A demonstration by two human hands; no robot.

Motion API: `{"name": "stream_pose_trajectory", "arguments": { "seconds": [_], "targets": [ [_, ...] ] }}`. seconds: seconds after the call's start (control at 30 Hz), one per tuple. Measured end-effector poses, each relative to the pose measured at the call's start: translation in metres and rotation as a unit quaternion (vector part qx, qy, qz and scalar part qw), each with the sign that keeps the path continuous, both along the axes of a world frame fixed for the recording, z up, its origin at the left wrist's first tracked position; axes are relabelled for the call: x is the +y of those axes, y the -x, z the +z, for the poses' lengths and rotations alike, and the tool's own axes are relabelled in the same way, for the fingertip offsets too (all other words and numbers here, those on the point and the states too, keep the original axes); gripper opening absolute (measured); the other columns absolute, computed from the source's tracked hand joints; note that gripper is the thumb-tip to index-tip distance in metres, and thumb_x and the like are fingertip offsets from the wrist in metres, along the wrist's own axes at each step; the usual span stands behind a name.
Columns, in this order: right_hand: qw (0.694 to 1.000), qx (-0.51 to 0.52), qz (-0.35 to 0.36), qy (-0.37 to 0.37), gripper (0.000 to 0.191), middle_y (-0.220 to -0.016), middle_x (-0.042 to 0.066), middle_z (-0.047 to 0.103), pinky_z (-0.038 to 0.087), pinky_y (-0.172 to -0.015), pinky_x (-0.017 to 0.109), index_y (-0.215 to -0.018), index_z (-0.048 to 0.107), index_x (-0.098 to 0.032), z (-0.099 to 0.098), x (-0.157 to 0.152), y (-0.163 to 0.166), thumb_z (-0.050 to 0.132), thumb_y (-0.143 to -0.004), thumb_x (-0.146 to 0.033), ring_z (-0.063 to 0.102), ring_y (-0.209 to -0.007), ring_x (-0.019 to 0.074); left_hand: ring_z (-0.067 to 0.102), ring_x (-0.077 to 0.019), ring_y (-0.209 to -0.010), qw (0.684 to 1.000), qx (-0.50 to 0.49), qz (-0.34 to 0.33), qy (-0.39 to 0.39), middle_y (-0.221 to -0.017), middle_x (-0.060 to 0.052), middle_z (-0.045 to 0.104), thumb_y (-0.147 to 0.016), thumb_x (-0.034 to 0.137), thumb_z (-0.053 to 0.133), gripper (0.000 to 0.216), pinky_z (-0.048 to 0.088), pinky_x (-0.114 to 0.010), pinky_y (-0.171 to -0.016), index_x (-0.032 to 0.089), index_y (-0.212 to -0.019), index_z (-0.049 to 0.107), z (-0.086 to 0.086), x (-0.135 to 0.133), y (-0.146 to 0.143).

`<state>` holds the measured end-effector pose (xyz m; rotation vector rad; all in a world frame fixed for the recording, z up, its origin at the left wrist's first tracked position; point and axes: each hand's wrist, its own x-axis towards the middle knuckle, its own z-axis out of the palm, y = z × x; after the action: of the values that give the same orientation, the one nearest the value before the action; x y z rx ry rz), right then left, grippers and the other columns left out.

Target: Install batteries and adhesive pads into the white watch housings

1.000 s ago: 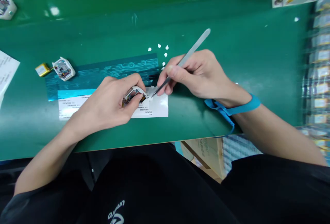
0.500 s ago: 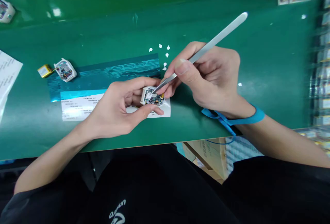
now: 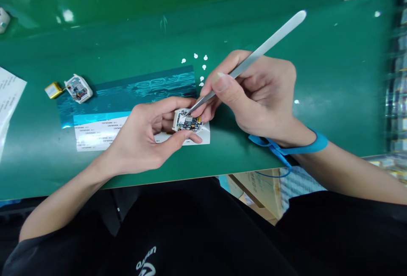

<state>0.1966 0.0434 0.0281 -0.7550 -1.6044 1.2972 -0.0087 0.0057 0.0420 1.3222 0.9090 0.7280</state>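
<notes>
My left hand (image 3: pixel 149 136) grips a small white device housing (image 3: pixel 186 122) with its circuit board facing up, held just above a white label sheet (image 3: pixel 101 132). My right hand (image 3: pixel 254 93) pinches metal tweezers (image 3: pixel 254 57), and their tip rests on the board inside the housing. A blue strap (image 3: pixel 286 146) circles my right wrist. Both hands work over a green mat (image 3: pixel 286 55).
A second open housing (image 3: pixel 78 88) with a yellow battery (image 3: pixel 52 90) lies at the left, beside a shiny blue backing strip (image 3: pixel 133 89). Small white dots (image 3: pixel 200 62) lie behind my hands. Paper (image 3: pixel 8 93) sits at the left edge, cartons under the table edge.
My left hand turned the housing board-up and lifted it slightly. My right hand brought the tweezers' tip from the label sheet onto the board, where it stays.
</notes>
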Motion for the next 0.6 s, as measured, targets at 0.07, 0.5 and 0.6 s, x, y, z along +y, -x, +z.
{"name": "stream_pose_trajectory", "arguments": {
  "seconds": [0.07,0.5,0.6],
  "targets": [
    [1.000,-0.013,-0.012,0.004,0.020,-0.074,-0.002,0.073,0.061,-0.054,0.024,-0.087,0.067,-0.022,0.001,-0.002,0.000,0.065,-0.106,-0.026,0.074,-0.065,0.0153,0.083,-0.0196,-0.086,1.000,0.009,0.007,-0.001,-0.102,-0.002,0.078,-0.088,0.006,0.072,0.029,0.071,-0.026,-0.076,0.017,-0.115,0.070,0.000,-0.001,-0.001],
    [0.963,-0.235,-0.033,-0.129,0.032,-0.096,0.004,0.078,0.068,-0.081,0.040,-0.113,0.077,-0.027,-0.002,0.009,-0.022,0.077,-0.096,-0.054,0.077,-0.100,0.0302,0.080,-0.0196,-0.078,0.982,0.110,0.105,-0.113,-0.092,-0.004,0.079,-0.103,0.032,0.066,0.017,0.057,-0.028,-0.057,0.021,-0.115,0.072,-0.010,0.013,0.012],
    [0.955,-0.250,-0.018,-0.157,0.021,-0.097,0.002,0.080,0.068,-0.080,0.039,-0.103,0.080,-0.027,0.000,0.020,-0.030,0.075,-0.099,-0.047,0.078,-0.097,0.0281,0.073,-0.0164,-0.077,0.951,0.197,0.087,-0.221,-0.095,-0.002,0.077,-0.105,0.033,0.061,0.014,0.055,-0.030,-0.066,0.024,-0.104,0.071,-0.015,0.016,0.013]
  ]
}}
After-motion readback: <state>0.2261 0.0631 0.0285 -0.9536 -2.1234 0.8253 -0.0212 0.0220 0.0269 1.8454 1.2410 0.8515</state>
